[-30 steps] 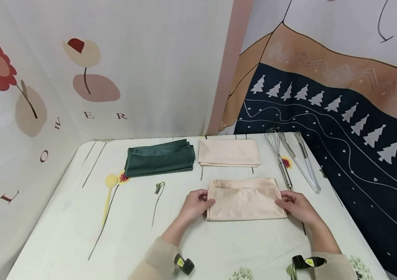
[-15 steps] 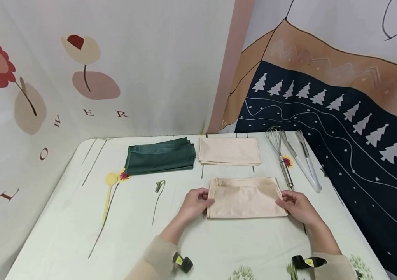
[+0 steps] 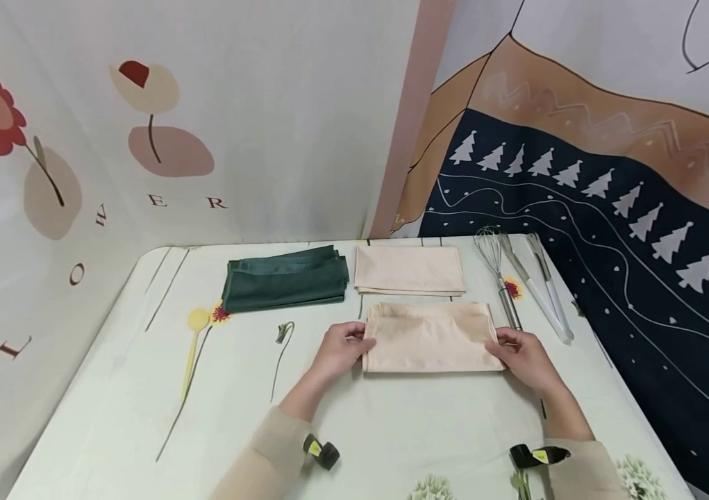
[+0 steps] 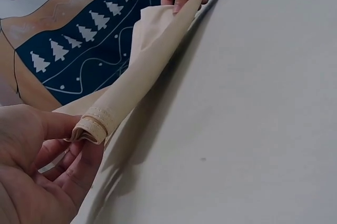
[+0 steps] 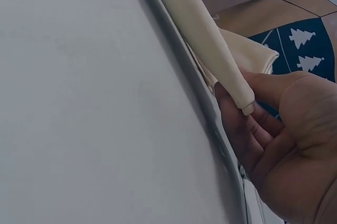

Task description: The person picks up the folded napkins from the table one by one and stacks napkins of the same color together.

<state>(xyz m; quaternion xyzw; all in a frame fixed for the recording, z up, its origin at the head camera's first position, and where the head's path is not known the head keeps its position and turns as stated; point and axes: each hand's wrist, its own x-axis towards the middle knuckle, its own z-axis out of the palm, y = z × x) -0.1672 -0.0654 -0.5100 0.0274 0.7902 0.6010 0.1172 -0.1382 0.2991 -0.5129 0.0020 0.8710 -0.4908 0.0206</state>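
A folded peach satin cloth [image 3: 432,340] is held by its two short ends, between both hands. My left hand [image 3: 340,351] pinches its left end, thumb on top and fingers beneath; the left wrist view shows the stitched, layered edge of the cloth [image 4: 131,87] in that pinch. My right hand [image 3: 526,355] pinches the right end, and in the right wrist view the cloth's folded front edge [image 5: 205,39] runs into the right hand [image 5: 295,134]. A shadow under the front edge shows it slightly off the table.
Behind lie a folded pale pink cloth [image 3: 410,269] and a folded dark green cloth [image 3: 285,280]. A whisk [image 3: 504,292] and tongs [image 3: 541,292] lie at the right. A yellow spoon [image 3: 194,340] is at the left. The tablecloth [image 3: 117,403] has printed flowers and stems.
Both hands have moved the peach cloth away from me and slightly left, closer to the pale pink cloth. The grip on both ends stays the same.
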